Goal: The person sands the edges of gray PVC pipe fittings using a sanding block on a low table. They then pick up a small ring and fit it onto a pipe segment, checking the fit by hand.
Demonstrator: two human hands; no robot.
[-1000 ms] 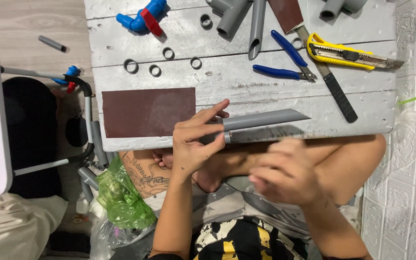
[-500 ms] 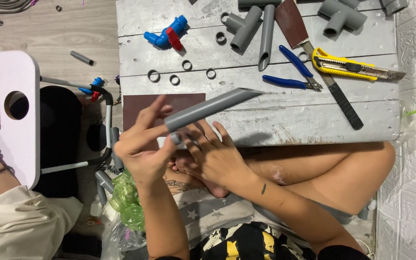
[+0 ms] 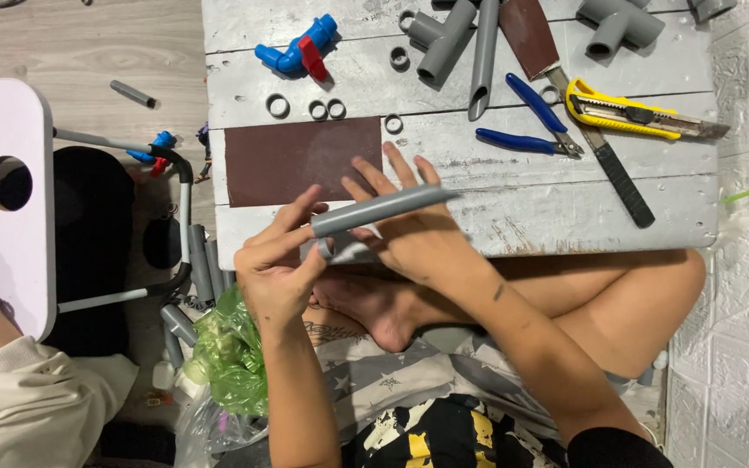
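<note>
From the head view we look straight down on a short grey plastic pipe with a slanted cut end (image 3: 381, 209), held in the air above the near edge of a grey painted wooden board (image 3: 565, 217). Our left hand (image 3: 277, 269) pinches the pipe's left end between thumb and curled fingers. Our right hand (image 3: 418, 236) lies under the pipe near its middle, fingers spread and reaching up past it; whether they press on it we cannot tell. The pipe's long axis runs left to right, tilted slightly so the slanted end, on the right, points toward the far side of the board and juts free beyond the right hand. The left hand alone has a firm hold, at the blunt end.

Just beyond the hands a rectangular sheet of brown sandpaper (image 3: 301, 158) lies flat on the board, nearest the left hand. Farther off sit small grey pipe rings (image 3: 277, 106), blue-handled pliers (image 3: 526, 130) and a yellow utility knife (image 3: 630, 108).
</note>
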